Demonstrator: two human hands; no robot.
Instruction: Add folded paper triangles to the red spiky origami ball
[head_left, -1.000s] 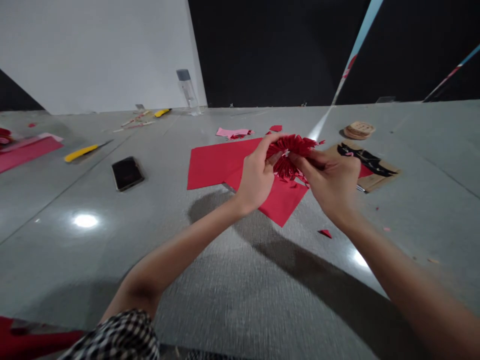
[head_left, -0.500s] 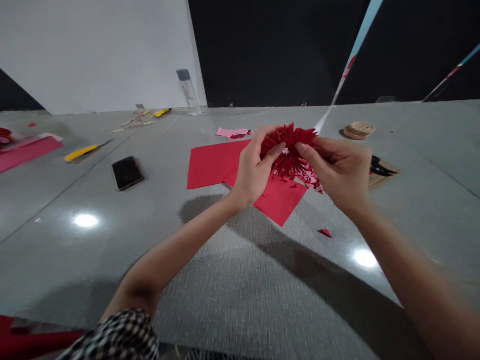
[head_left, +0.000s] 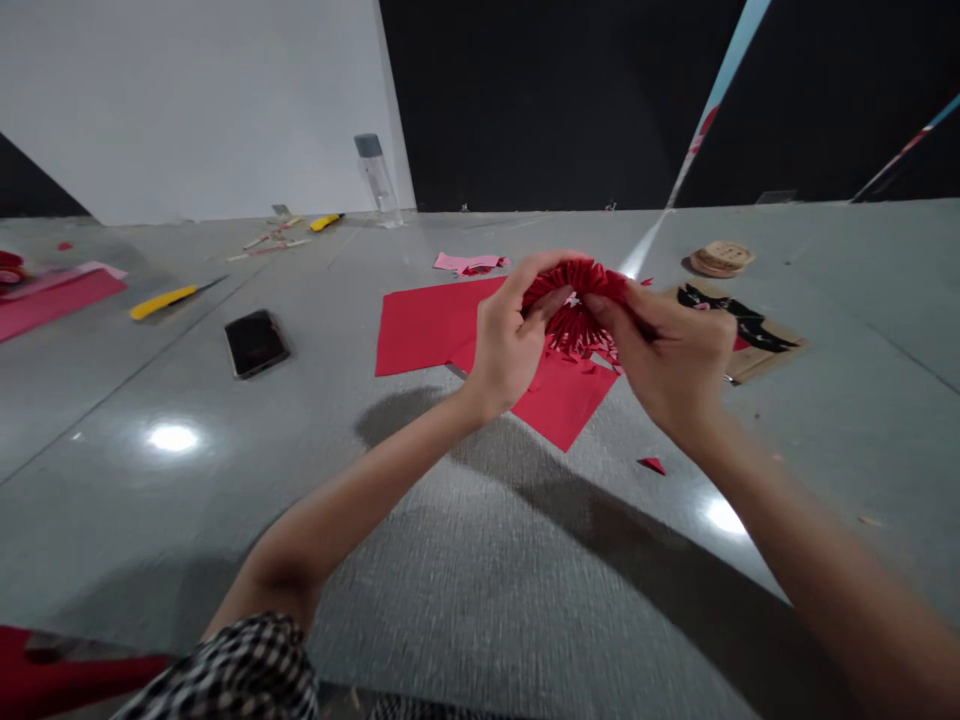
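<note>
A round, pleated red paper rosette is held up between both hands, its folds fanning out around a small gap at the centre. My left hand grips its left side, thumb on the near face and fingers curled over the top edge. On the right side, my right hand pinches the pleats, with its fingertips partly hidden behind the paper. Beneath the hands lie red paper sheets on the grey floor, with small red and pink scraps partly covered by the rosette.
Left of me are a phone, a yellow craft knife and pink paper. A clear bottle stands by the wall. Wooden discs and a brown sheet with black pieces lie right. A red scrap sits nearer.
The rosette's upper pleats have tipped and flattened, so its top edge looks smoother. My right hand has shifted slightly left, uncovering more of the brown sheet with black pieces.
</note>
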